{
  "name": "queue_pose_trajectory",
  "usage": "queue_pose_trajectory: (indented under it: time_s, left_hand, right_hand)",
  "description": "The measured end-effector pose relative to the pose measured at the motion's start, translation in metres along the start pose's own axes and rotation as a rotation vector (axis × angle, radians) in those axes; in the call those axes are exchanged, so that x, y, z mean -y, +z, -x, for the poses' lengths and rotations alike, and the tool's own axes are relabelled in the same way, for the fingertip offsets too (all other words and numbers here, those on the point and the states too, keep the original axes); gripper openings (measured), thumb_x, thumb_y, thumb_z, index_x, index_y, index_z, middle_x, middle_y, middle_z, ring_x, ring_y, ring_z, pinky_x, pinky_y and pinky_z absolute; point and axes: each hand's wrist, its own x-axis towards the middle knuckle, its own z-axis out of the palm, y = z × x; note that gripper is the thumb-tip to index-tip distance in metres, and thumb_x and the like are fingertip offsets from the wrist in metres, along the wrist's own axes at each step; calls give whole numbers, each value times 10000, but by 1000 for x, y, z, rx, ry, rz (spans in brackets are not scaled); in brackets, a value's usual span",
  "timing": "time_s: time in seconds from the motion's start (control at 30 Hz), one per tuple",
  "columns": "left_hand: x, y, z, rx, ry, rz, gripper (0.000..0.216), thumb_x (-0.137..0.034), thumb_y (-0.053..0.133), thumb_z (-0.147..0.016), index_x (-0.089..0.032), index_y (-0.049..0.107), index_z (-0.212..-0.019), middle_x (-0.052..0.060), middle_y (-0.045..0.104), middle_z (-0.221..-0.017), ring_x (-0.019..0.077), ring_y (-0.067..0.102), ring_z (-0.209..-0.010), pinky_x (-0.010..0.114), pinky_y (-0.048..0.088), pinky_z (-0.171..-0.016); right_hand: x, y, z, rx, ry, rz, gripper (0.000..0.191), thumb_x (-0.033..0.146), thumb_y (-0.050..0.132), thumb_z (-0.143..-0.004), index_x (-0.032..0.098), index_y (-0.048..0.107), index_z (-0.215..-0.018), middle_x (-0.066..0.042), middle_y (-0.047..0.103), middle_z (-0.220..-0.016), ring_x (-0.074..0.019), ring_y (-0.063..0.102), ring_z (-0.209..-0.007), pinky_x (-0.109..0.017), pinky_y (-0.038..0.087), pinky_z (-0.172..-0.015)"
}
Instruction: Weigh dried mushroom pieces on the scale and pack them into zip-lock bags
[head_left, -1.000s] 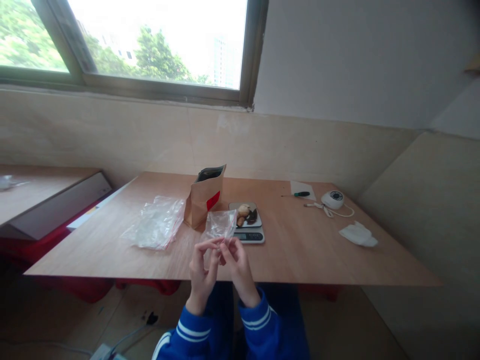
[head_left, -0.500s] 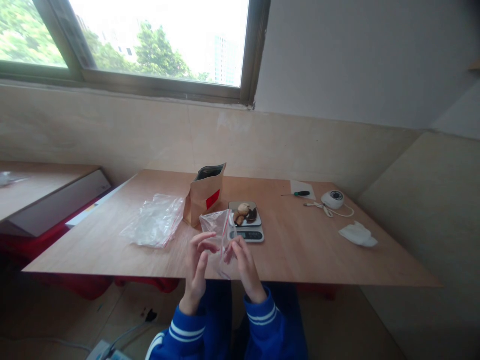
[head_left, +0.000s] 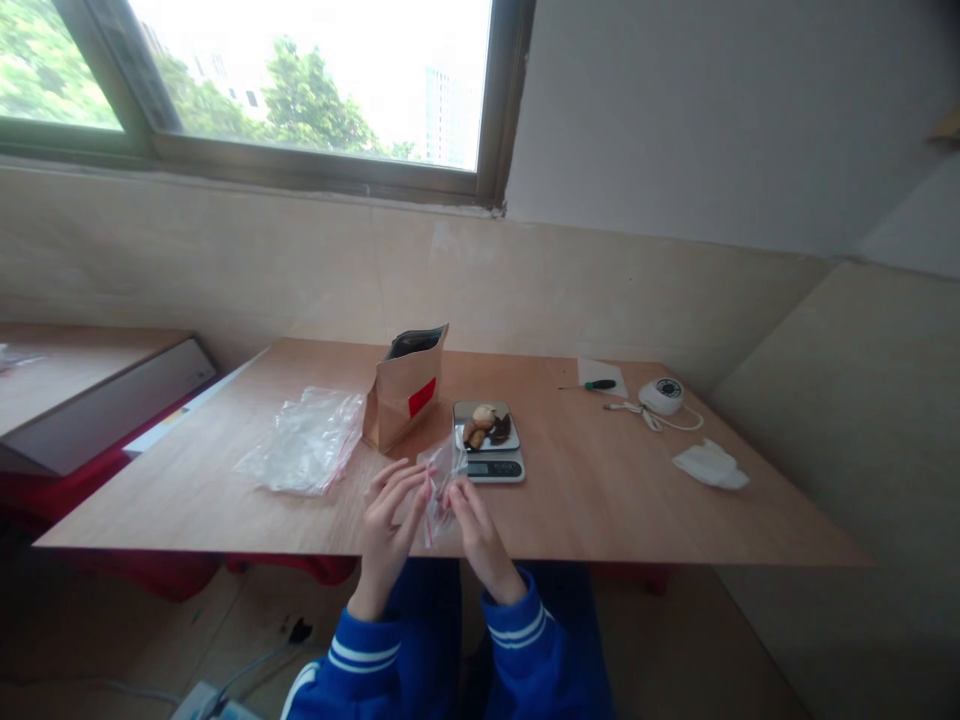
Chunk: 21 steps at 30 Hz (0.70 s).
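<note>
Between my hands, at the front of the table, is a clear zip bag (head_left: pixel 442 462) with a red strip along its edge. My left hand (head_left: pixel 390 525) pinches it near the red strip. On the other side my right hand (head_left: pixel 480 530) grips the bag with thumb and fingers together. Just beyond stands a kitchen scale (head_left: pixel 511 472), with several brown and pale dried pieces, which look like mushrooms (head_left: pixel 487 425), on its plate. A brown paper pouch (head_left: pixel 397 400) with a red label stands upright, its top open, left of the scale.
A pile of clear plastic bags (head_left: pixel 307 440) lies on the table (head_left: pixel 592 510) at left. To the right are a screwdriver (head_left: pixel 600 385) on white paper, a white dome camera (head_left: pixel 661 397) with its cable, and a crumpled white tissue (head_left: pixel 711 465).
The clear bag has been turned and lowered, its red strip now near my left fingers. My left fingers have closed on it. The view has shifted slightly.
</note>
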Motion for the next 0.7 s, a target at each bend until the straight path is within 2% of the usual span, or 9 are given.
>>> queue_pose_trajectory:
  time_s: [0.07, 0.1, 0.2, 0.27, 0.37, 0.53, 0.63, 0.7]
  left_hand:
    - [-1, 0, 1, -193, -118, 27, 224, -293, 500, -895, -232, 667, -1032, 42, 698, -1064, 223, 579, -1072, 400, 420, -949]
    - [-2, -1, 0, -280, -181, 36, 232, -302, 486, -902, -224, 661, -1033, 45, 695, -1069, 218, 594, -1051, 389, 429, -940]
    - [-3, -5, -1, -415, -284, 57, 244, -333, 474, -906, -212, 659, -1008, 52, 694, -1069, 213, 608, -1030, 376, 434, -937]
    - [-2, -7, -1, -409, -297, 68, 247, -351, 481, -900, -209, 658, -998, 60, 698, -1053, 217, 611, -1027, 383, 435, -938]
    - [0, -6, -1, -382, -293, 53, 254, -378, 505, -883, -202, 657, -986, 73, 699, -1043, 231, 613, -1023, 398, 441, -929]
    - [1, 0, -1, -322, -285, 7, 261, -386, 523, -873, -212, 656, -1016, 72, 699, -1059, 237, 614, -1011, 402, 439, -906]
    - [2, 0, -3, -298, -289, -1, 265, -394, 529, -869, -214, 658, -1013, 71, 703, -1055, 237, 618, -999, 396, 445, -884]
    - [2, -2, -4, -298, -292, -8, 266, -397, 536, -865, -209, 658, -1010, 73, 706, -1051, 239, 620, -1002, 395, 447, -882]
  right_hand:
    - [-3, -1, 0, 7, -26, 70, 360, 510, 380, -928, 227, 544, -776, -16, 581, -791, -168, 554, -780, -294, 446, -770]
    - [-4, -3, 0, 6, -58, 119, 374, 497, 349, -941, 226, 550, -782, -25, 587, -824, -172, 556, -821, -306, 440, -811]
    - [-10, -12, -6, -91, -170, 310, 366, 481, 331, -947, 229, 593, -909, -67, 585, -1058, -207, 512, -1077, -384, 348, -1000]
    - [-16, -21, -16, -237, -215, 456, 342, 501, 405, -912, 230, 577, -1029, -102, 518, -1227, -242, 426, -1219, -442, 286, -1058]
    - [-28, -36, -41, -418, -220, 705, 474, 519, 522, -833, 182, 502, -1165, -190, 394, -1373, -323, 325, -1313, -533, 256, -1058]
    - [-44, -50, -90, -470, -159, 1007, 790, 496, 620, -746, 41, 337, -1328, -330, 232, -1456, -443, 176, -1375, -599, 221, -1043]
    - [-49, -50, -108, -500, -81, 1078, 920, 498, 655, -710, -31, 269, -1357, -380, 244, -1429, -466, 197, -1364, -583, 223, -1047]
    - [-52, -50, -114, -502, -39, 1109, 916, 479, 666, -704, -47, 283, -1348, -387, 289, -1405, -466, 248, -1346, -573, 223, -1048]
